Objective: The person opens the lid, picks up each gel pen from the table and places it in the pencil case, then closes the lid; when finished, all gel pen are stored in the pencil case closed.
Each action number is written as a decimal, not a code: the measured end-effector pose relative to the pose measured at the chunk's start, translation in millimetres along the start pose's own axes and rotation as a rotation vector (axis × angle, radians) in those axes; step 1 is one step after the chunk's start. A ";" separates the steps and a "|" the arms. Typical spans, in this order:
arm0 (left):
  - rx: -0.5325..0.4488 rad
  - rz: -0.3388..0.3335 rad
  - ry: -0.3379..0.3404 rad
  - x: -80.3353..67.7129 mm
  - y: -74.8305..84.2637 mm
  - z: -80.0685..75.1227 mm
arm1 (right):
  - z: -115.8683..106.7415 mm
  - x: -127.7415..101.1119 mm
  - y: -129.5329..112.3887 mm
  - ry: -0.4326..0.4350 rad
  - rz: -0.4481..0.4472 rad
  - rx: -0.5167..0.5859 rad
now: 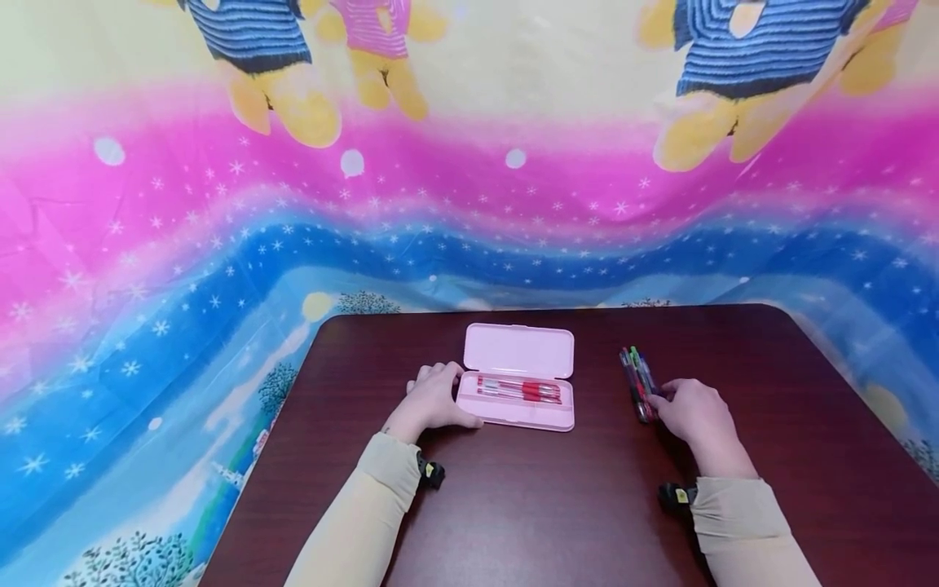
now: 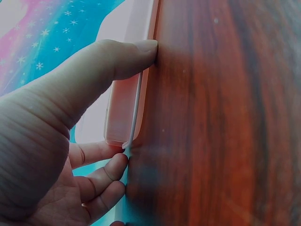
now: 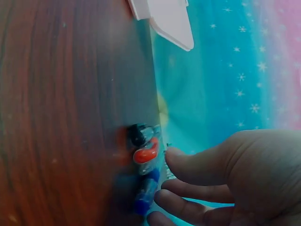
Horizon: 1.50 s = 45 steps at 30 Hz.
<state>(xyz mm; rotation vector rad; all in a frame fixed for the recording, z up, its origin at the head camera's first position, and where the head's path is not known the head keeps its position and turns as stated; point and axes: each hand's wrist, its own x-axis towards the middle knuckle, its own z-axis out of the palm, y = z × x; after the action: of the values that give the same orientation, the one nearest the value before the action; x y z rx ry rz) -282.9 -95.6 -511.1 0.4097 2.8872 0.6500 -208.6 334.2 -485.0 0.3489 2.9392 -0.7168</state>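
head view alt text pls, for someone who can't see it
A person's left hand rests against the left end of an open pink pencil case holding red pens, while the right hand touches a bunch of coloured pens lying on a dark wooden table.

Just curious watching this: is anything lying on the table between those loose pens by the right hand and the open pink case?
Nothing visible. The pens lie by the right hand; bare table separates them from the pink case, open, with the left hand at its far end.
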 end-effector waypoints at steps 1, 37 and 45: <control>-0.001 0.001 -0.001 -0.1 -0.2 0.2 | 1.0 0.3 1.1 0.000 0.008 -0.002; -0.009 0.007 0.004 -1.2 -2.4 4.2 | 10.7 2.3 5.0 0.086 0.054 0.081; -0.004 0.001 0.004 -1.2 -1.3 0.3 | 6.5 -9.2 -29.0 0.298 -0.159 0.114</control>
<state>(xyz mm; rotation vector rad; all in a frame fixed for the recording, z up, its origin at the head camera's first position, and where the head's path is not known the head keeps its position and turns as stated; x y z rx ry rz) -281.9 -97.0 -511.8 0.4094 2.8890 0.6570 -206.5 304.3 -476.6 0.2524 3.2437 -0.9299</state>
